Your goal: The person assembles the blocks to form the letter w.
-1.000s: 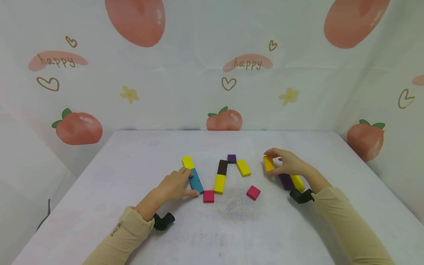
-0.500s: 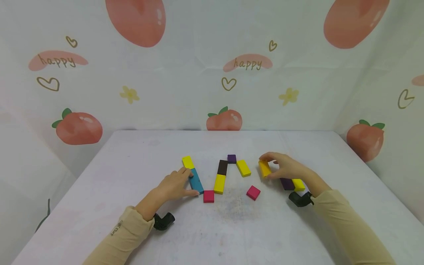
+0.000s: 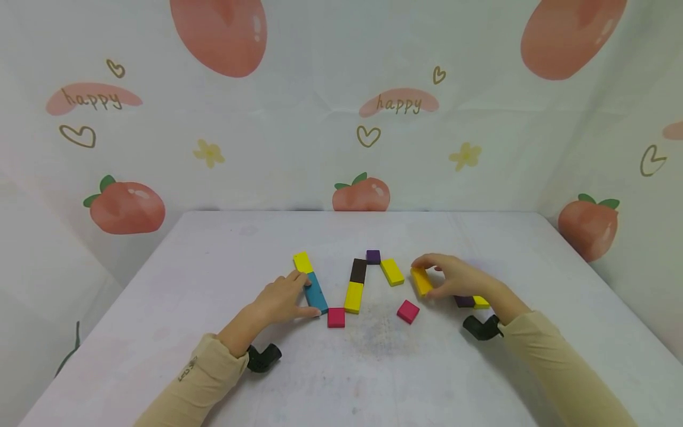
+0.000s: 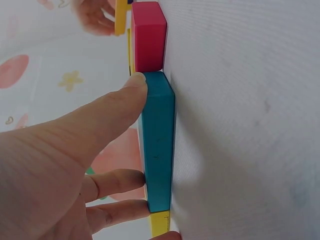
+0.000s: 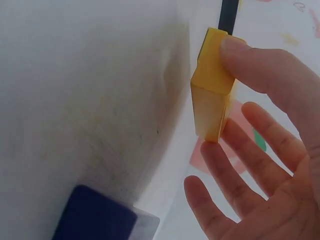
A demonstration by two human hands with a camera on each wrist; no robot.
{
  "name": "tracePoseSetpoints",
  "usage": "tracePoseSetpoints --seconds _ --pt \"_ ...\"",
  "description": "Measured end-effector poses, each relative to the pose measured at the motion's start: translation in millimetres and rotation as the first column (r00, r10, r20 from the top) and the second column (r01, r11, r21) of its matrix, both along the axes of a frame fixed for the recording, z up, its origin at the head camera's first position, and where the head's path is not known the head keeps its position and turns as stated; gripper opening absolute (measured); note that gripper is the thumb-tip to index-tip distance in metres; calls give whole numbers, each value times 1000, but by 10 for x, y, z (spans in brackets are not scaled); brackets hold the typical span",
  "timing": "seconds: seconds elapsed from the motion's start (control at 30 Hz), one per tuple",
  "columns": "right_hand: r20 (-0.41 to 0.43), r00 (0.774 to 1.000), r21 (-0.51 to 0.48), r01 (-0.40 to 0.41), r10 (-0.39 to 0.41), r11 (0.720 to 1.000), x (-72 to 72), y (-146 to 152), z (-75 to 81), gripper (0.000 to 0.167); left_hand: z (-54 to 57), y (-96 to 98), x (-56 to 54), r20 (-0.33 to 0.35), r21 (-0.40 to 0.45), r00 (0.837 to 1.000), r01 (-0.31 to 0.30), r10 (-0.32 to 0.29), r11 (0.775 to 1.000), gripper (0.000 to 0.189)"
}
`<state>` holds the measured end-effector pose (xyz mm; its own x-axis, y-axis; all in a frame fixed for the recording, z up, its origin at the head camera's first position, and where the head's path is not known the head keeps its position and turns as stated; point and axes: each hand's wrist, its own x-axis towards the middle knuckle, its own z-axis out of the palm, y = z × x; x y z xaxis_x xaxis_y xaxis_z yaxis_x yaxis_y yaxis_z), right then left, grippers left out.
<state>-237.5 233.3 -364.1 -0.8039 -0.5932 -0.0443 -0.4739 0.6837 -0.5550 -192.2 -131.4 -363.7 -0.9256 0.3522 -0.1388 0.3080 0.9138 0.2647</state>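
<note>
My left hand (image 3: 280, 299) rests on a blue block (image 3: 315, 295) lying on the table. In the left wrist view the thumb touches the end of the blue block (image 4: 158, 145) beside a red block (image 4: 149, 37), with the other fingers farther along. A yellow block (image 3: 302, 261) continues the line beyond the blue one. My right hand (image 3: 461, 279) pinches an orange-yellow block (image 3: 421, 282) lengthwise between thumb and fingers, close over the table. The right wrist view shows the thumb on one end of this block (image 5: 212, 75) and a fingertip at the other.
Between the hands, a yellow block (image 3: 353, 296), a black block (image 3: 358, 270), a small purple block (image 3: 373, 257) and another yellow block (image 3: 392, 272) form a zigzag. A loose red block (image 3: 408, 311) lies nearer. Purple (image 3: 464, 301) and yellow (image 3: 481, 302) blocks lie partly hidden under the right wrist.
My right hand has carried the orange-yellow block left and towards me, away from the purple and yellow blocks at the right. The left hand has stayed on the blue block.
</note>
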Motion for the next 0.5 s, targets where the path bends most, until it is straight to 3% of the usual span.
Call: tracePoseSetpoints --seconds 0.5 --pt "12 996 -3 -90 90 996 53 -14 -42 52 -19 -7 -7 -5 4 1000 -3 3 1000 62"
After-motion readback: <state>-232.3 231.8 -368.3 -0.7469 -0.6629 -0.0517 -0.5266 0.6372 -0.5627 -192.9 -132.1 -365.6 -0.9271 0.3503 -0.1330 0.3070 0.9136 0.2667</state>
